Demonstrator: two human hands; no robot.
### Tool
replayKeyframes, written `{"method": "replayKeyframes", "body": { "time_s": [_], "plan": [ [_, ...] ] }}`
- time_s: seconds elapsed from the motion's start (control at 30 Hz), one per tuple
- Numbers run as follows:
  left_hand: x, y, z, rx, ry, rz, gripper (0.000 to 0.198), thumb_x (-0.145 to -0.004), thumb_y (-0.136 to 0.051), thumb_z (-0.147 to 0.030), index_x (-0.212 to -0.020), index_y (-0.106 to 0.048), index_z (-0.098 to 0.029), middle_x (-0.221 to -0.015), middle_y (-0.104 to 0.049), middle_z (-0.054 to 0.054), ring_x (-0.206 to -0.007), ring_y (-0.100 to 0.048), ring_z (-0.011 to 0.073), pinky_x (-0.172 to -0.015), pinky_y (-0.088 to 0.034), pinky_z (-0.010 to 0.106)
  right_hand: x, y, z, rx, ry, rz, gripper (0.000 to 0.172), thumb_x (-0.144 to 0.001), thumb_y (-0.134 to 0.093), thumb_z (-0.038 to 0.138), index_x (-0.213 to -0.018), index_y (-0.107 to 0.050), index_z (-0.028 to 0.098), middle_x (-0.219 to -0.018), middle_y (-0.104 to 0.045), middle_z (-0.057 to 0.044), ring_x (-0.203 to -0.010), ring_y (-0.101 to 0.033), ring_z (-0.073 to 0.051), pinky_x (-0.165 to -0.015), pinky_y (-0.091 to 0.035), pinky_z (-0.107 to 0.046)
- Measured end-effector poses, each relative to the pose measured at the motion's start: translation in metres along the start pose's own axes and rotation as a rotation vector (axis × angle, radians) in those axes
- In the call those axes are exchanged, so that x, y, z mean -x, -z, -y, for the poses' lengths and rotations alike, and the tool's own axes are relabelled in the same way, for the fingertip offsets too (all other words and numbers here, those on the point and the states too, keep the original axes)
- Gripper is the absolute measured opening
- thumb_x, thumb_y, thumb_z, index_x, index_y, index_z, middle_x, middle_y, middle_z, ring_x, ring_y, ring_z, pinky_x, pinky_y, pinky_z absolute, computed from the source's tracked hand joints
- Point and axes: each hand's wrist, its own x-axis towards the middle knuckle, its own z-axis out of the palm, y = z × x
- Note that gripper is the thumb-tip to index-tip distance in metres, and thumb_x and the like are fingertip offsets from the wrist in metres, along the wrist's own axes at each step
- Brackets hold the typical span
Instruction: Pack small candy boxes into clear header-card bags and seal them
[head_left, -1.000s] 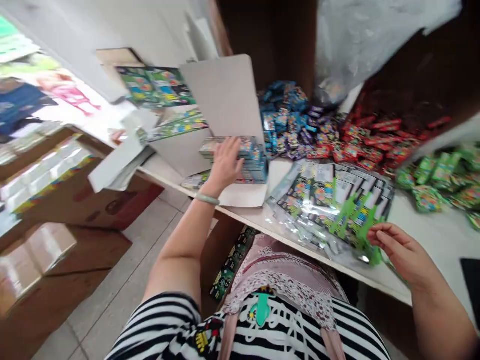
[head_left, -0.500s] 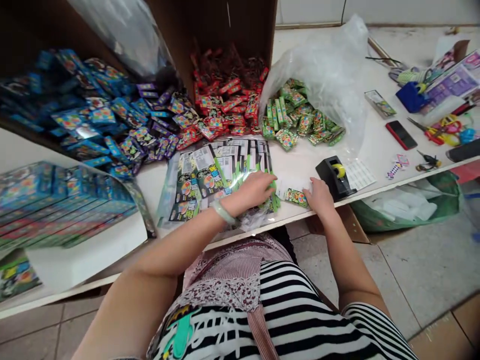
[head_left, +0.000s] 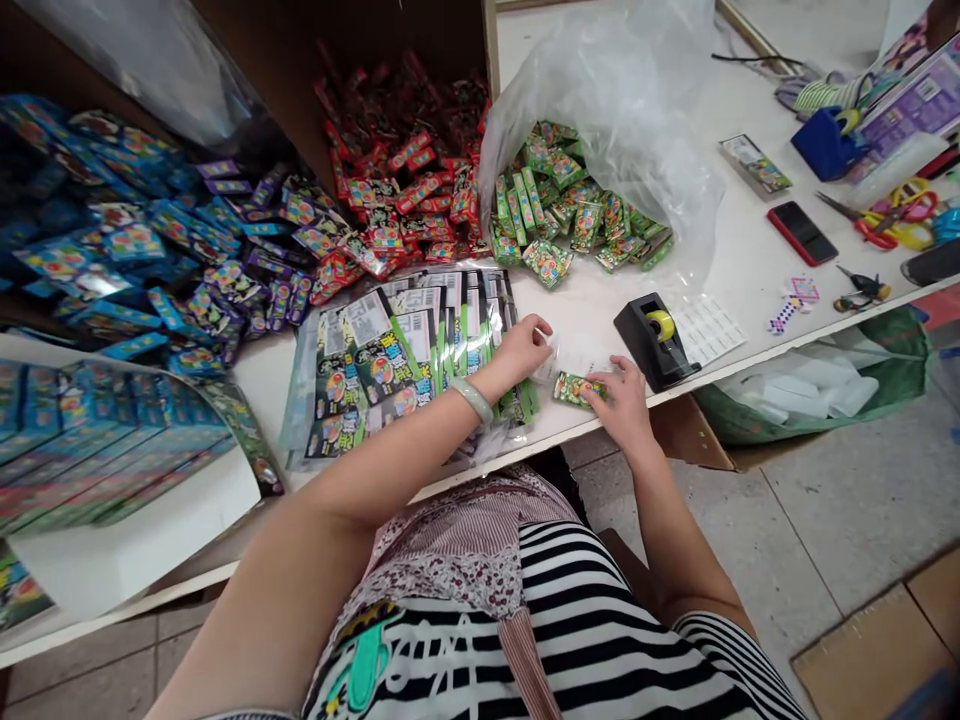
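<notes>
My left hand (head_left: 523, 352), a pale bangle on its wrist, is closed in a pinch on the edge of a clear plastic bag (head_left: 547, 366); the fingertips partly hide the grip. My right hand (head_left: 624, 400) has its thumb and fingers on the right end of a small green printed box (head_left: 571, 388), which lies near the table's front edge. Left of the hands, black-and-green printed bags (head_left: 390, 350) lie overlapped in a stack, partly under my left forearm. A black tape dispenser (head_left: 654, 340) with yellow tape stands just right of my right hand.
Green boxes (head_left: 585, 215) spill from a large clear bag (head_left: 637, 90). Red packs (head_left: 405, 190), purple packs (head_left: 259, 270) and blue packs (head_left: 97, 250) are heaped behind and left. A display carton (head_left: 150, 530) stands front left. A phone (head_left: 801, 232) and scissors (head_left: 877, 225) lie right.
My view has shifted, so the table items sit further left. My left hand has lifted off the printed bags and drawn its fingers into a pinch. My right fingers have shifted over the green box.
</notes>
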Motion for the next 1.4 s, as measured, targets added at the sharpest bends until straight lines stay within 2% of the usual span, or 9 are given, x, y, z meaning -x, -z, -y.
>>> {"method": "replayKeyframes", "body": {
  "time_s": [0.13,0.27,0.43,0.6,0.8,1.0,1.2,1.3,1.4],
  "plan": [
    [-0.004,0.015,0.002,0.301,-0.01,-0.105,0.026,-0.072,-0.06,-0.008,-0.094,-0.052,-0.02,-0.071,-0.053,-0.004,-0.063,-0.054,0.0121,-0.059,-0.042,0.023,0.003,0.005,0.005,-0.091,0.006,-0.031,0.021,-0.089,-0.063,0.037,-0.103,-0.071,0.024,-0.132,-0.053,-0.015,-0.13,-0.048,-0.032,-0.114,-0.038,-0.052],
    [0.004,0.03,0.003,0.631,-0.027,-0.125,0.031,-0.062,-0.065,-0.012,-0.088,-0.05,-0.021,-0.072,-0.054,-0.004,-0.066,-0.054,0.0123,-0.062,-0.042,0.023,-0.017,0.006,0.009,-0.361,-0.147,-0.14,0.035,-0.088,-0.056,0.047,-0.113,-0.058,0.023,-0.12,-0.058,-0.014,-0.115,-0.057,-0.027,-0.099,-0.049,-0.045],
    [0.023,0.05,0.0,0.728,-0.051,-0.114,0.029,-0.063,-0.069,-0.02,-0.087,-0.052,-0.021,-0.078,-0.06,-0.002,-0.069,-0.058,0.0134,-0.064,-0.046,0.025,-0.048,-0.006,0.022,-0.671,-0.302,0.008,0.05,-0.077,-0.058,0.059,-0.112,-0.046,0.025,-0.105,-0.059,-0.007,-0.095,-0.061,-0.02,-0.086,-0.051,-0.035],
    [0.044,0.068,0.0,0.786,-0.059,-0.113,0.031,-0.065,-0.076,-0.024,-0.094,-0.064,-0.02,-0.082,-0.065,-0.001,-0.073,-0.061,0.0131,-0.068,-0.049,0.026,-0.053,-0.01,0.048,-0.869,-0.317,0.015,0.047,-0.076,-0.058,0.06,-0.107,-0.046,0.027,-0.086,-0.057,0.0,-0.084,-0.06,-0.02,-0.079,-0.051,-0.034],
    [0.064,0.072,0.008,0.693,-0.067,-0.174,0.03,-0.068,-0.079,-0.029,-0.096,-0.074,-0.019,-0.078,-0.067,0.0,-0.068,-0.059,0.013,-0.063,-0.048,0.025,-0.048,0.005,0.073,-0.928,-0.307,0.037,0.049,-0.072,-0.067,0.054,-0.109,-0.054,0.025,-0.103,-0.066,-0.006,-0.098,-0.064,-0.024,-0.09,-0.055,-0.039],
    [0.079,0.073,0.007,0.588,-0.144,-0.194,0.043,-0.071,-0.08,-0.032,-0.111,-0.071,-0.019,-0.104,-0.072,0.007,-0.086,-0.066,0.0173,-0.075,-0.053,0.029,-0.037,0.019,0.079,-0.854,-0.181,-0.055,0.047,-0.074,-0.074,0.043,-0.115,-0.063,0.022,-0.108,-0.07,-0.007,-0.093,-0.067,-0.023,-0.088,-0.056,-0.039],
    [0.09,0.085,0.002,0.177,-0.348,-0.415,0.007,-0.081,-0.073,-0.027,-0.081,-0.073,-0.02,-0.084,-0.063,0.003,-0.084,-0.059,0.0171,-0.083,-0.049,0.033,-0.03,0.035,0.085,-0.551,0.033,-0.193,0.016,-0.08,-0.075,0.032,-0.093,-0.077,0.024,-0.089,-0.07,-0.004,-0.074,-0.06,-0.018,-0.07,-0.053,-0.034],
    [0.095,0.088,0.005,0.294,-0.366,-0.325,0.016,-0.079,-0.076,-0.034,-0.077,-0.069,-0.02,-0.098,-0.064,0.005,-0.098,-0.059,0.0196,-0.09,-0.048,0.034,-0.03,0.037,0.086,-0.611,0.086,-0.184,0.01,-0.081,-0.076,0.034,-0.087,-0.077,0.026,-0.087,-0.063,-0.003,-0.084,-0.061,-0.02,-0.077,-0.053,-0.035],
    [0.1,0.087,0.009,0.587,-0.222,-0.141,0.028,-0.08,-0.076,-0.045,-0.083,-0.064,-0.02,-0.085,-0.063,0.002,-0.076,-0.057,0.0141,-0.067,-0.046,0.025,-0.031,0.033,0.087,-0.77,0.065,-0.111,0.017,-0.081,-0.076,0.042,-0.085,-0.076,0.026,-0.095,-0.061,-0.005,-0.093,-0.063,-0.022,-0.074,-0.054,-0.034]
  ]
}}
